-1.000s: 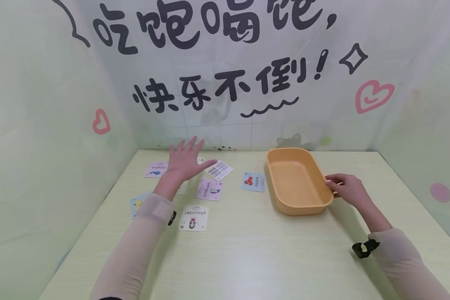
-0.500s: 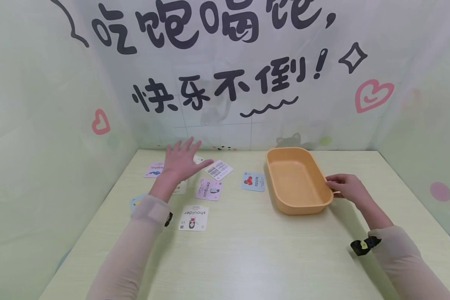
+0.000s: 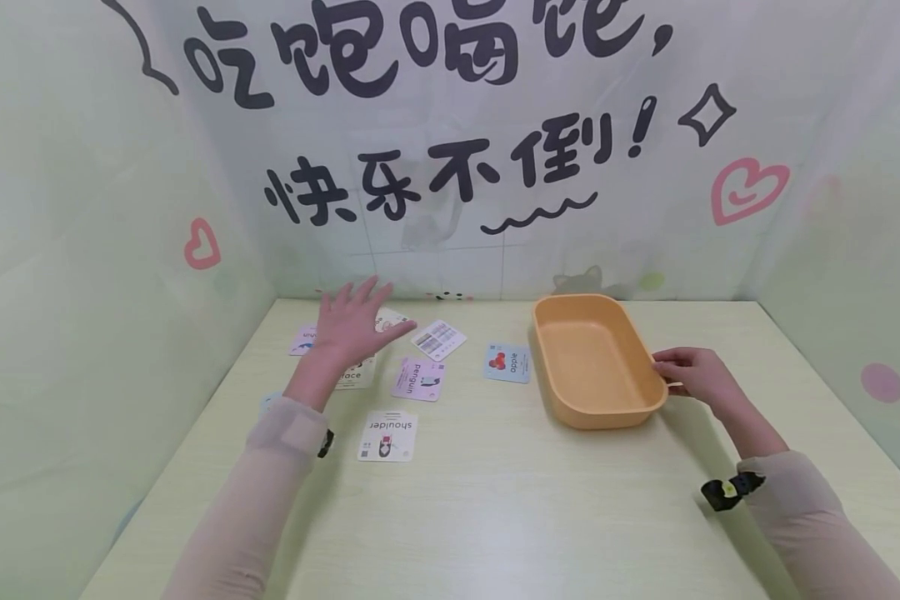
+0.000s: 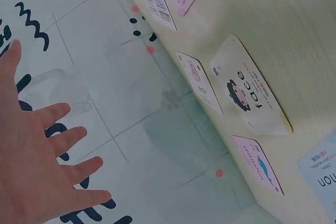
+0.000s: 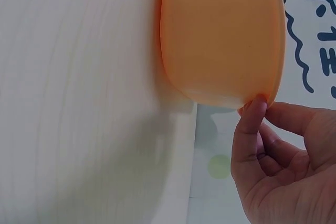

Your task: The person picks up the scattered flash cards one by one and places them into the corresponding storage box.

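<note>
My left hand (image 3: 352,327) hovers with spread fingers over flashcards at the table's back left, holding nothing; the left wrist view shows the same open palm (image 4: 39,163). Around it lie a "face" card (image 4: 249,90), a dolphin card (image 4: 257,163) and a blue card (image 4: 321,169) ending in "mon", partly cut off there. To its right are a purple penguin card (image 3: 418,379) and a barcode-side-up card (image 3: 439,340). Thumb and fingers of my right hand (image 3: 696,379) pinch the rim of an orange plastic basket (image 3: 596,358) at its right side, also seen in the right wrist view.
A "shoulder" card (image 3: 387,436) lies nearer the front, and a blue apple card (image 3: 506,363) is left of the basket. Fabric walls with printed writing (image 3: 450,175) enclose the table (image 3: 495,517) at the back and both sides.
My left hand has drifted left above the cards, uncovering more of the "face" card and covering more of the dolphin and blue cards. My right hand stays at the basket's rim.
</note>
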`<act>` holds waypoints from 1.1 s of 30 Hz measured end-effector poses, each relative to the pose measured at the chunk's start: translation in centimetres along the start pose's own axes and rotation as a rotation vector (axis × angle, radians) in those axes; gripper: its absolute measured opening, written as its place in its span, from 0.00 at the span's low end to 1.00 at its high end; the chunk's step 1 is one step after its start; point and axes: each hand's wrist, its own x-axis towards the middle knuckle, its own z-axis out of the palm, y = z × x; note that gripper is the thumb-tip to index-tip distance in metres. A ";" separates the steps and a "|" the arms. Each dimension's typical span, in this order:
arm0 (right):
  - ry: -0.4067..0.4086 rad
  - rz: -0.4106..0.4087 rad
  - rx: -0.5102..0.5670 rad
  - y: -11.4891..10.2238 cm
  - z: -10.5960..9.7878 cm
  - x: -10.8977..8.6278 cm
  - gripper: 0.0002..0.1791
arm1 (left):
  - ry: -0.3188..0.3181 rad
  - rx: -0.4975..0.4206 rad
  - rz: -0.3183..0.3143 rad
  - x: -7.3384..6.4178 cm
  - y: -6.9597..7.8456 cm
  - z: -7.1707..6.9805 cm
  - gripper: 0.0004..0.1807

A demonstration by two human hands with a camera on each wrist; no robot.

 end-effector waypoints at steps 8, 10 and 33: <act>0.011 0.008 0.073 0.8 -0.1 0.5 0.26 | 0.010 -0.021 -0.001 -0.8 -1.5 -0.2 0.49; 0.010 0.006 0.057 0.6 0.0 0.4 0.26 | 0.004 -0.033 -0.010 -1.1 -1.9 -0.4 0.48; -0.002 -0.021 0.046 0.3 0.0 0.0 0.27 | -0.268 -0.173 -0.114 -5.2 -8.7 0.8 0.49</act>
